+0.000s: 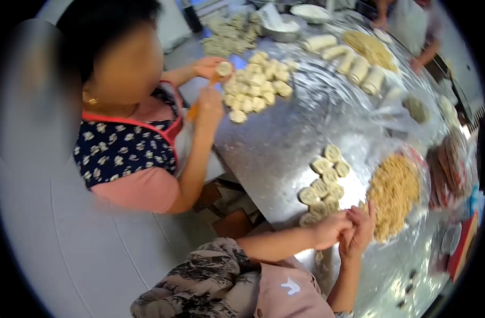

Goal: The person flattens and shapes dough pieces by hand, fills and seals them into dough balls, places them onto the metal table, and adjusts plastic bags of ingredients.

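- Dough rounds (320, 186), roughly ten: grouped on the metal table (263, 153), just beyond the left hand; spiral marks on their faces. Cut already, by the look of them, and not yet worked further.
- Filling (393, 196), one large crumbly yellow heap: on the table, just beside the right hand's fingertips. Judging by its bulk, plenty left to use.
- Dough balls (256, 85), one pale pile: at the co-worker's side of the table. They appear shaped; whether finished, cannot tell.
- Dough rolls (359, 71), several: towards the far side, whole and uncut, so seemingly much dough remains.
- Left hand (328, 232), own: forearm reaching across from the patterned sleeve (200, 278), wrist bent, fingers curled in against the other hand.
- Right hand (357, 233), own: forearm rising from below, palm partly turned up, index finger extended, other fingers loosely bent. The two hands touch; whether a piece of dough sits between them, cannot tell.
- Co-worker's hands, a pair: one holding up a round piece (224, 69), the other gripping an orange tool (192, 112).
- Second person (412, 32), at the far edge: arms at the table, handiwork too small to make out.
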{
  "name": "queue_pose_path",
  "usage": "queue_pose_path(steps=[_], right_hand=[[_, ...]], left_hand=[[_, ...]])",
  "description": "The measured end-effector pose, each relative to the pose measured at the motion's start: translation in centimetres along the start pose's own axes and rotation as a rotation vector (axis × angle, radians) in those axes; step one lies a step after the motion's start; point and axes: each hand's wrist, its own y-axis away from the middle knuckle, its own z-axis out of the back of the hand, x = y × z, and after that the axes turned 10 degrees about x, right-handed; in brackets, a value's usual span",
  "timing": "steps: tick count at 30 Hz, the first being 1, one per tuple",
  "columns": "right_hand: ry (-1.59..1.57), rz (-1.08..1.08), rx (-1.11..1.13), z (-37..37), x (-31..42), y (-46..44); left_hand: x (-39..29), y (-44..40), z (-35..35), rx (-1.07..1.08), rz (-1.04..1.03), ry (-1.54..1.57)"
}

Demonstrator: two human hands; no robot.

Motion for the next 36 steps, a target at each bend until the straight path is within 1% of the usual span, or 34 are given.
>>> queue_pose_path(steps=[1,3,4,7,8,9,10,12,14,17,18,21,22,24,25,26,27,28,29,31,32,35,36], right_hand=[[-0.098,-0.05,0.026,0.0,-0.4,0.3],[-0.202,-0.061,-0.013,0.0,-0.5,0.4],[-0.213,-0.051,-0.018,0.1,-0.6,0.3],[-0.221,-0.047,-0.01,0.5,-0.7,0.0],[-0.203,-0.058,0.006,0.6,-0.7,0.1],[-0.183,-0.068,0.021,0.8,-0.7,0.2],[-0.165,-0.068,0.086,1.0,-0.8,0.2],[-0.255,-0.163,0.005,0.4,-0.1,0.3],[-0.129,-0.151,-0.036,0.4,0.6,0.2],[0.17,-0.03,0.047,1.0,-0.1,0.3],[0.222,-0.01,0.022,1.0,0.2,0.3],[0.236,-0.043,-0.007,0.4,-0.3,0.7],[0.149,-0.055,-0.055,0.1,-0.6,0.7],[-0.031,-0.086,-0.143,-0.6,-1.0,0.8],[-0.219,-0.181,-0.241,-1.3,-1.0,0.6],[-0.346,-0.252,-0.264,-1.1,-1.8,0.7],[-0.472,-0.323,-0.285,-0.9,-2.7,0.9],[-0.605,-0.479,-0.272,-0.5,-2.2,0.6],[-0.676,-0.517,-0.324,-0.2,-1.3,0.0],[-0.816,-0.592,-0.426,-0.1,1.1,-1.8],[-0.87,-0.565,-0.388,-0.1,0.5,-1.4],[-1.366,-0.54,-0.383,-0.7,2.2,-0.5],[-1.309,-0.509,-0.346,-1.1,2.2,0.0]], left_hand=[[-0.3,0.2,-0.2,0.014,0.045,-0.021],[-0.5,0.1,-1.1,0.033,0.019,0.052],[-0.7,0.1,-0.5,0.156,0.056,0.013],[-1.5,0.4,-1.7,0.171,0.055,0.194],[-1.7,0.3,-1.5,0.221,0.102,0.185],[-1.6,0.4,-1.5,0.198,0.091,0.16],[-1.5,0.5,-1.5,0.175,0.08,0.135],[-0.9,0.4,-1.2,0.136,0.074,0.064],[-0.1,0.0,-0.4,0.102,0.079,-0.03],[0.6,-0.5,-0.9,-0.012,0.079,-0.006],[0.3,-0.4,-1.2,-0.038,0.094,-0.035],[0.8,-1.1,-0.5,-0.015,0.068,-0.144],[0.6,-1.0,-0.9,-0.042,0.068,-0.243],[0.8,-0.8,-1.9,-0.058,-0.021,-0.397],[0.4,-0.6,-2.7,-0.068,-0.065,-0.476],[-0.6,0.1,-3.0,0.028,-0.027,-0.586],[1.5,-0.7,-1.9,0.003,-0.185,-0.575],[1.5,-0.6,-2.0,-0.002,-0.302,-0.744],[1.6,-0.6,-2.3,-0.006,-0.42,-0.912],[-0.7,0.5,-4.0,-0.043,-0.348,-1.034],[-1.5,0.9,-4.5,-0.062,-0.312,-1.092],[-0.5,-0.6,-1.5,-0.029,-0.682,-1.273],[-0.6,-0.5,-1.7,-0.022,-0.623,-1.195]])
